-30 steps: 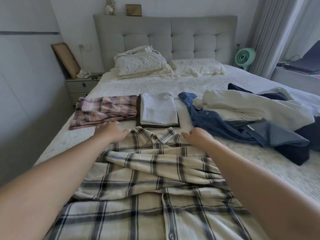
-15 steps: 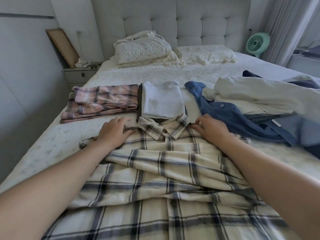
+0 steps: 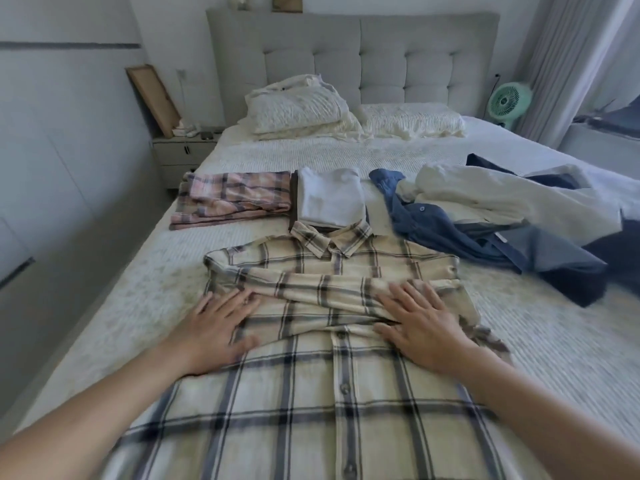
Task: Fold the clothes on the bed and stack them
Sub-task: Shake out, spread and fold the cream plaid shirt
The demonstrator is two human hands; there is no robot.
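step: smoothing plaid shirt (image 3: 311, 341) at lower centre of bed (image 3: 145, 306) | left hand (image 3: 214, 327), right hand (image 3: 419, 323): fingers spread flat, gripping nothing | tip: sweep outward evenly, keeping folded sleeves square before halving

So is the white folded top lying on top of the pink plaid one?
No, the white folded top lies beside the pink plaid garment, to its right.
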